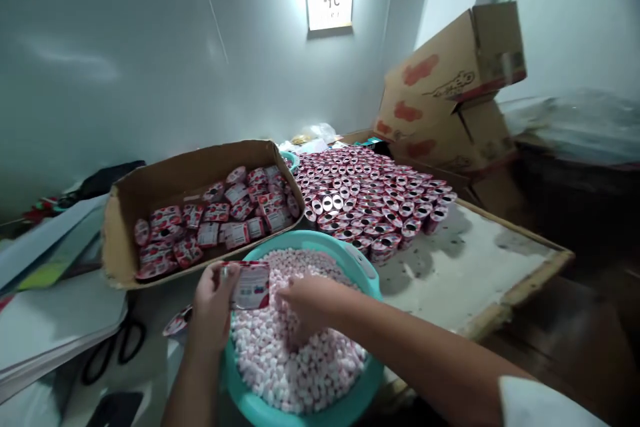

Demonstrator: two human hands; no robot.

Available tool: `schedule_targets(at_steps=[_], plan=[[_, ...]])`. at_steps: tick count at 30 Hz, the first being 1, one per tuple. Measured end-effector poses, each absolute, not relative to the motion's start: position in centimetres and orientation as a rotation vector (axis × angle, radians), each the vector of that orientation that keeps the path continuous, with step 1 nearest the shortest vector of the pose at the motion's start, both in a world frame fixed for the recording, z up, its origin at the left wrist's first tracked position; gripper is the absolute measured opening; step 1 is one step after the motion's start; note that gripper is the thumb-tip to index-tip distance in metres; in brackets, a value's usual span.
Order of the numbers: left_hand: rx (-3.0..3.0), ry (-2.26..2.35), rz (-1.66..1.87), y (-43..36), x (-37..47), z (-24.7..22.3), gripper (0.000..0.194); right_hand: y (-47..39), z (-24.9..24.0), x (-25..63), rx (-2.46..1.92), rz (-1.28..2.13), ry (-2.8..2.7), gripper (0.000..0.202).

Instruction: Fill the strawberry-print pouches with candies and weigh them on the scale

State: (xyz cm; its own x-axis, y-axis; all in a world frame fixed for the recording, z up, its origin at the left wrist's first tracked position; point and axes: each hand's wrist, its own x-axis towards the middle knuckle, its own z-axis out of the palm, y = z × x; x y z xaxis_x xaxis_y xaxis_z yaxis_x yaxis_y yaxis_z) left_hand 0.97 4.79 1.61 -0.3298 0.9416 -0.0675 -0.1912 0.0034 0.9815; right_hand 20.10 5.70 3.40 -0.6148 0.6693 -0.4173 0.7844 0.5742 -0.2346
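Observation:
In the head view my left hand (215, 297) holds a small red-and-white printed container (251, 285) by its left side, over the left part of a teal basin (369, 387). The basin is filled with small pale pink and white pieces (320, 370). My right hand (307, 307) reaches down into these pieces, its fingers partly buried and blurred, so what they hold is hidden. Another printed container (179, 323) lies beside my left wrist, partly covered by it.
Behind the basin sits a cardboard box (117, 240) with several printed containers. Several upright containers (385, 247) crowd the table (480, 253). Scissors (116, 347) and papers (55, 320) lie left. Large cartons (440, 73) are stacked at the back right.

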Motion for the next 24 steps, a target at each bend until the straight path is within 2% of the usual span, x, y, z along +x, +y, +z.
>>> schedule_targets(at_steps=[2, 4, 7, 13, 18, 24], plan=[[1.045, 1.395, 1.426, 5.1, 1.0, 1.6, 0.066, 4.5, 3.1, 21.3, 1.214, -0.558, 2.625, 0.077], [1.243, 1.404, 1.25, 5.2, 1.1, 1.3, 0.066, 3.8, 2.7, 22.3, 1.241, -0.579, 2.65, 0.066], [1.403, 1.444, 1.073, 4.9, 1.2, 0.7, 0.059, 3.9, 2.1, 23.2, 1.265, -0.669, 2.653, 0.064], [1.494, 1.327, 1.02, 3.9, 1.4, 0.7, 0.041, 4.7, 1.8, 23.5, 1.316, -0.963, 2.65, 0.056], [1.753, 1.321, 0.877, 3.5, 1.4, 0.6, 0.049, 4.5, 1.9, 23.7, 1.557, -1.114, 2.474, 0.036], [2.089, 1.153, 0.798, 3.5, 1.2, 0.7, 0.054, 6.2, 4.4, 23.5, 1.648, -1.067, 2.567, 0.037]])
